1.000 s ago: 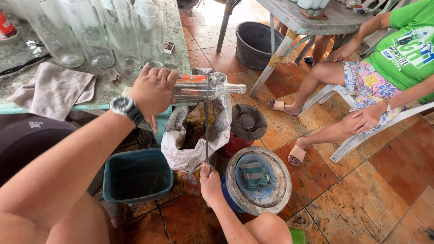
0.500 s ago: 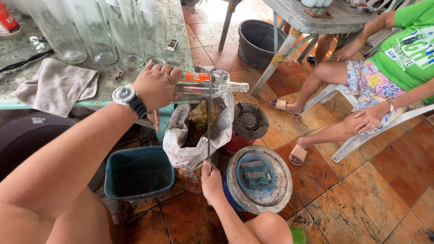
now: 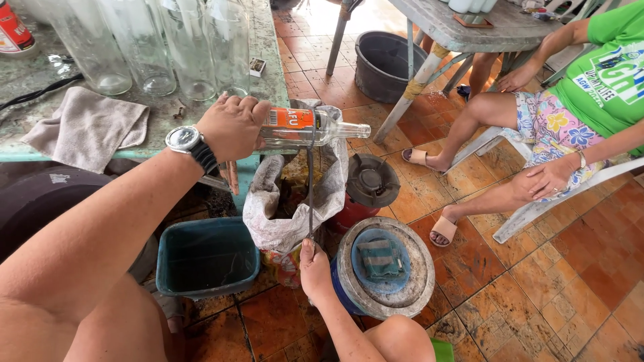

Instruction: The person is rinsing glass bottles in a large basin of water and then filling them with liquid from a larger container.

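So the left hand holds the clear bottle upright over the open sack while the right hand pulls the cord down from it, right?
Not quite. The head view shows the left hand holding the clear bottle on its side, neck pointing right, not upright. The rest stands: it is over the open sack, and the right hand pulls the cord down from it.

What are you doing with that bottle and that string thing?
The left hand holds a clear glass bottle on its side, out past the table edge. A dark cord hangs from around the bottle, and the right hand grips its lower end. Below sits an open white sack. Another person sits nearby.
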